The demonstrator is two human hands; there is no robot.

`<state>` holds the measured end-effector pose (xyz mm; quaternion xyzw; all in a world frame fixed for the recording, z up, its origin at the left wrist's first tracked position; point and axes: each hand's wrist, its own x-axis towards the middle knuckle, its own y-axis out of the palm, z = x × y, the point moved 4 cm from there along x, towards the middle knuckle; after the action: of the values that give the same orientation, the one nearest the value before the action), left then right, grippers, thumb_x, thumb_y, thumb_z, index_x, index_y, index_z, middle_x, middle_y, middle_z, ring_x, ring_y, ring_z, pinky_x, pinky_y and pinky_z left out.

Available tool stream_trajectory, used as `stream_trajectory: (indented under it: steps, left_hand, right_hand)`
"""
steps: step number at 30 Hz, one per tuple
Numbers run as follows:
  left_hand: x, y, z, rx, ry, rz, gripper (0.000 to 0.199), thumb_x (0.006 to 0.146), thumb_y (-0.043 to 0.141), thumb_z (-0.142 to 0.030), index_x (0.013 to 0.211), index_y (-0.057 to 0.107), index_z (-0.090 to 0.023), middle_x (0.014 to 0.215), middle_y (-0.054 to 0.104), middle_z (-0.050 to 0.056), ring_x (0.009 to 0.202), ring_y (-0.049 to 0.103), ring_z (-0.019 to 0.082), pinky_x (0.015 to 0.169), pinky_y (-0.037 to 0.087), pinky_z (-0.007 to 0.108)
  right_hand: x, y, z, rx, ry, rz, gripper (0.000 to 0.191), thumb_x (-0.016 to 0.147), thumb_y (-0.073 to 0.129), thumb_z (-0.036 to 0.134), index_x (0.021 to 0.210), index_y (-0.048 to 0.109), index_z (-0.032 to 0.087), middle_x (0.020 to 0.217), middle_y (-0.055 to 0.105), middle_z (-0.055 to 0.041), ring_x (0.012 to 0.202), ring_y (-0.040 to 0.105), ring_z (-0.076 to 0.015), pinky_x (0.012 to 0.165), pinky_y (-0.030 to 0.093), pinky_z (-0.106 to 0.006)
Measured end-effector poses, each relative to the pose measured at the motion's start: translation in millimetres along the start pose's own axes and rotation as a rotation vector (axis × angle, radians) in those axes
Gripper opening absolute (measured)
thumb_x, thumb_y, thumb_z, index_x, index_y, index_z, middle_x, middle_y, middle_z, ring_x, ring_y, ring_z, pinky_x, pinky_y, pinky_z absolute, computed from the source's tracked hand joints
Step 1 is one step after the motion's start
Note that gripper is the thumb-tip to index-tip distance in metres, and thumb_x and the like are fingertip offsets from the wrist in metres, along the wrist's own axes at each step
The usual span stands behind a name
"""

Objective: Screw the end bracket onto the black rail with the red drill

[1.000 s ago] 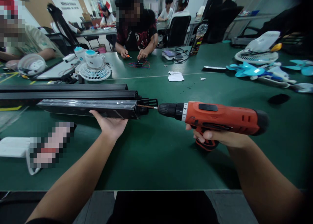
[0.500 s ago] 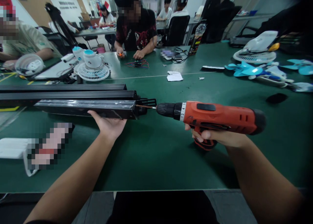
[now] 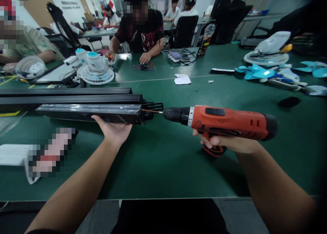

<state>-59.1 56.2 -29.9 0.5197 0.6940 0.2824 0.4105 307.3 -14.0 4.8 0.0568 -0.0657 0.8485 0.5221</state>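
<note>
My right hand (image 3: 224, 142) is wrapped round the grip of a red and black cordless drill (image 3: 230, 121), which lies level and points left. A long thin bit (image 3: 153, 111) runs from its chuck to the right end of a long black bar-shaped housing (image 3: 87, 112). Whether the tip sits in a screw is too small to tell. From below and in front, my left hand (image 3: 116, 130) holds that housing near its right end, thumb on the near side and fingers hidden underneath. The housing's top has a glossy, film-like strip.
Two similar black bars (image 3: 68, 98) lie just behind. A phone-like item (image 3: 55, 150) and a white strapped object (image 3: 15, 154) are at left. Farther back are fan parts (image 3: 97, 72), paper (image 3: 182, 79), a bottle (image 3: 206, 40) and blue fan blades (image 3: 255, 71). A co-worker (image 3: 140, 33) sits opposite.
My hands, the drill and the black housing have hardly moved. Across the table, the co-worker's hand with a small orange item has shifted to the left.
</note>
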Motion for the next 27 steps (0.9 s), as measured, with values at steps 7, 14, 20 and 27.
stream_trajectory:
  steps: [7, 14, 20, 27]
  left_hand:
    - [2, -3.0, -1, -0.033, -0.027, 0.007, 0.103, 0.100, 0.037, -0.104, 0.176, 0.055, -0.037, 0.173, 0.068, 0.013, 0.161, 0.064, 0.038, 0.122, 0.063, 0.051]
    - [2, -3.4, -1, -0.027, -0.022, 0.018, 0.105, 0.099, 0.034, -0.105, 0.179, 0.050, -0.041, 0.173, 0.068, 0.010, 0.163, 0.062, 0.037, 0.122, 0.062, 0.050]
    - [5, -8.7, -2, -0.033, -0.031, 0.011, 0.105, 0.098, 0.037, -0.105, 0.180, 0.049, -0.040, 0.172, 0.068, 0.012, 0.161, 0.064, 0.038, 0.121, 0.063, 0.050]
    - [5, -7.3, -2, -0.035, -0.023, 0.035, 0.103, 0.099, 0.037, -0.104, 0.178, 0.052, -0.041, 0.170, 0.070, 0.011, 0.158, 0.066, 0.036, 0.120, 0.063, 0.049]
  right_hand:
    - [0, 1, 0, 0.004, 0.020, 0.011, 0.040, 0.094, 0.099, 0.056, 0.116, 0.091, 0.023, 0.067, 0.072, 0.0016, 0.056, 0.064, -0.0136, 0.058, 0.065, -0.026]
    - [1, -1, -1, -0.007, 0.005, 0.034, 0.041, 0.095, 0.098, 0.056, 0.119, 0.091, 0.023, 0.067, 0.072, 0.0008, 0.058, 0.065, -0.0147, 0.061, 0.067, -0.028]
    - [2, 0, 2, 0.016, 0.017, 0.044, 0.040, 0.095, 0.098, 0.053, 0.120, 0.090, 0.023, 0.068, 0.072, 0.0010, 0.058, 0.065, -0.0151, 0.059, 0.067, -0.028]
    - [4, 0, 5, 0.020, 0.018, 0.078, 0.038, 0.096, 0.098, 0.050, 0.121, 0.090, 0.022, 0.068, 0.073, 0.0006, 0.058, 0.067, -0.0157, 0.050, 0.059, -0.025]
